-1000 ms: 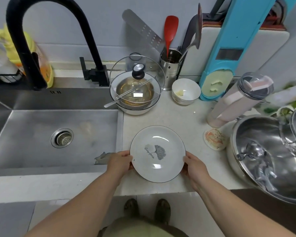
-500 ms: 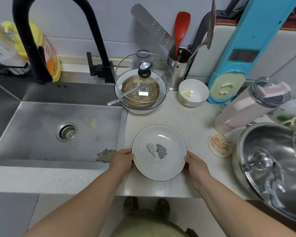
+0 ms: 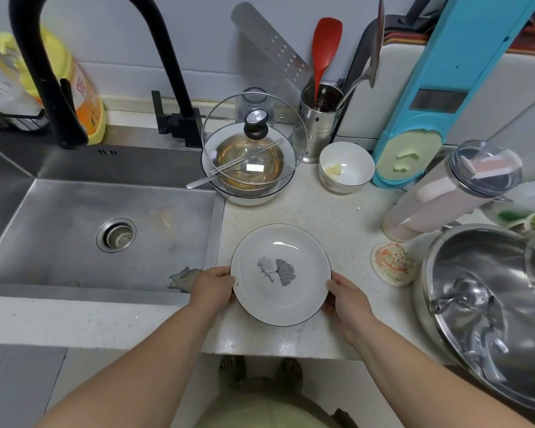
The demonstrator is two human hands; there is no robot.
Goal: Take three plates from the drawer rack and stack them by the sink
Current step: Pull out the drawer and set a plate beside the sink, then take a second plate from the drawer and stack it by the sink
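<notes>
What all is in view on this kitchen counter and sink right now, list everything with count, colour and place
plate: one visible, white with dark rim and leaf print, counter right of sink
sink: one, steel, left
faucet: one, black, behind sink
bottle: one, yellow-orange, back left
glass lid: one, clear with black knob, on white bowl behind plate
small bowl: one, white, right of lidded bowl
utensil holder: one, steel, at the back
red spatula: one, in holder
pink tumbler: one, right
steel pot: one, far right
coaster: one, patterned, right of plate
left hand: grips plate's left rim
right hand: grips plate's right rim
</notes>
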